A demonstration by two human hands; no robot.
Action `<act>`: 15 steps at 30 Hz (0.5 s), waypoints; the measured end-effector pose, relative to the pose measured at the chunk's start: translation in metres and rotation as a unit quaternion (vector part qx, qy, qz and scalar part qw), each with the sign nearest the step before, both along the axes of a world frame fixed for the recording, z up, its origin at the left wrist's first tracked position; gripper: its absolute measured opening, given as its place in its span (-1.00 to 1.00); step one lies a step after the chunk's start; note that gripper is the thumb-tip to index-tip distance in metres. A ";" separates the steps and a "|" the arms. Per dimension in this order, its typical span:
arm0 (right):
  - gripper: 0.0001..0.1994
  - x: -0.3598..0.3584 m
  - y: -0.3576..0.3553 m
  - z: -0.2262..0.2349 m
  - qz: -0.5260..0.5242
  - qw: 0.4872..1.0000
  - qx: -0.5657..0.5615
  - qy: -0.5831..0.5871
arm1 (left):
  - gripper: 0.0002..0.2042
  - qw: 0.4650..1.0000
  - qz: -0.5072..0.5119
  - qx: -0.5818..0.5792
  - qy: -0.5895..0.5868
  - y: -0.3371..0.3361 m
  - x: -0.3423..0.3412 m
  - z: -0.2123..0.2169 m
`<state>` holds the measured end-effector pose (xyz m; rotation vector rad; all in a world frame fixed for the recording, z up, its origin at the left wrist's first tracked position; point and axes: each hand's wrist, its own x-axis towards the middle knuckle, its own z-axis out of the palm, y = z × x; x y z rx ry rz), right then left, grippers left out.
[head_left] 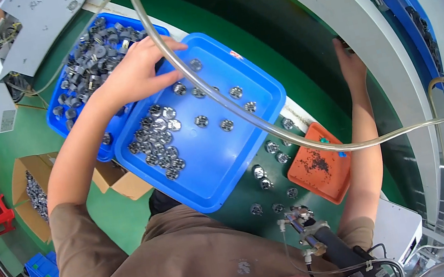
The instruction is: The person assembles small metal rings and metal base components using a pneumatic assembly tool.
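Note:
My left hand [153, 62] is over the upper left corner of a blue tray [200, 201], thumb and fingers apart, holding nothing that I can see. In this tray, round silvery metal parts [157, 137] are bunched at the left, with several more scattered across its floor. My right hand [351, 61] reaches far to the right, beside a pale curved rim [392, 33]. Its fingers seem closed around a small, dark, shiny thing, too little of which shows to name.
A second blue tray [58, 122] full of dark grey parts lies left. Loose metal parts [272, 147] and an orange tray [333, 190] of tiny dark pieces stand right. A clear hose [215, 95] arches across. Near my body is a clamp-like fixture [308, 230]; cartons [30, 200] stand left.

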<state>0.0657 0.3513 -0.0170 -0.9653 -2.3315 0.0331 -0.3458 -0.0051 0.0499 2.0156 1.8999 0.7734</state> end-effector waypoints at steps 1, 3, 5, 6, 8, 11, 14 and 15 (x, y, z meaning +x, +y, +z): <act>-0.64 -0.033 -0.044 0.022 0.009 0.997 -0.071 0.034 | -0.58 1.000 0.004 0.001 0.011 0.002 -0.006 -0.001; -0.62 -0.087 -0.118 0.057 0.059 0.983 -0.158 0.073 | -0.63 1.000 0.005 0.009 -0.027 0.012 -0.014 -0.007; -0.59 -0.121 -0.156 0.063 0.149 0.968 -0.189 0.074 | -0.64 1.000 -0.018 0.019 -0.003 0.018 -0.003 0.000; -0.58 -0.133 -0.165 0.059 0.201 0.957 -0.201 0.066 | -0.66 0.999 -0.033 0.028 0.014 0.017 0.003 0.001; -0.60 -0.155 -0.180 0.054 0.240 0.962 -0.132 -0.001 | -0.62 0.997 -0.064 0.031 0.008 -0.001 0.014 0.012; -0.61 -0.175 -0.189 0.043 0.254 0.956 -0.147 -0.033 | -0.52 0.998 -0.054 0.027 0.027 -0.040 0.033 0.034; -0.66 -0.187 -0.189 0.036 0.266 0.953 -0.137 -0.042 | -0.51 0.996 -0.083 0.021 -0.025 -0.080 0.049 0.039; -0.66 -0.187 -0.189 0.037 0.266 0.954 -0.134 -0.042 | -0.51 0.992 -0.111 0.004 -0.064 -0.090 0.059 0.039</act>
